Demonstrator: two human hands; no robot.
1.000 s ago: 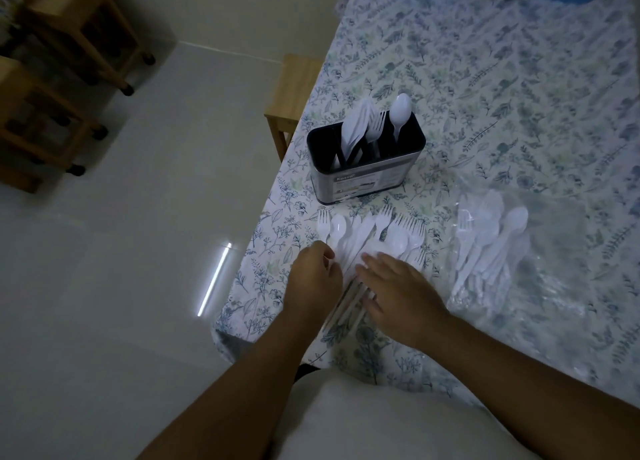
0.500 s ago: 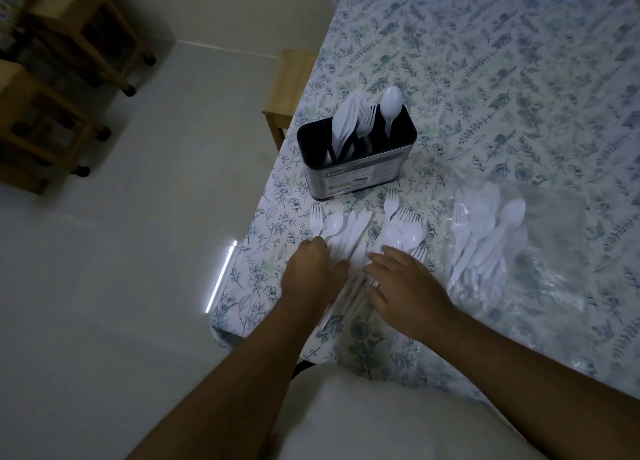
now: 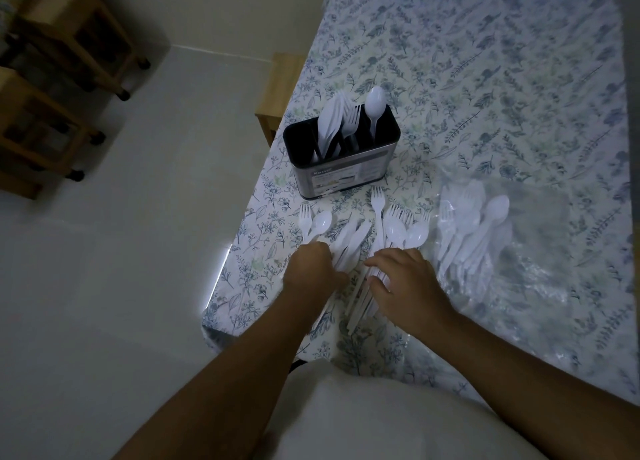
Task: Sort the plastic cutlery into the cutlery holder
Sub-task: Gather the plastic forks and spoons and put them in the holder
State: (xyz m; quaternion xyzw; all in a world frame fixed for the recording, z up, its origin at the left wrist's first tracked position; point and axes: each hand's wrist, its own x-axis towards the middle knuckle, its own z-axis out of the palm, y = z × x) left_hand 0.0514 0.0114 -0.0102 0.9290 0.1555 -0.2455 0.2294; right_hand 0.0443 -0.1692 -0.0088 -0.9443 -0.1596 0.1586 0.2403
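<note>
Since the earlier frame, my hands are spreading the loose cutlery [image 3: 360,238] apart at 6 o'clock of the cutlery holder [image 3: 341,155] on the desk [image 3: 485,79]. Left hand [image 3: 313,269] is curling over handles, grip hidden; right hand [image 3: 407,279] is pressing flat, fingers spread. Pieces are light, slippery; I am judging handles best.

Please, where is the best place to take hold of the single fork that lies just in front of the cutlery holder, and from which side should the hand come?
Take the lone fork by its handle, just below the tines, with a pinch grip from above. It lies flat on the tablecloth, tines toward the cutlery holder. Its lower handle runs into the crowded pile of spoons, so the exposed upper part is probably easiest to reach.
</note>
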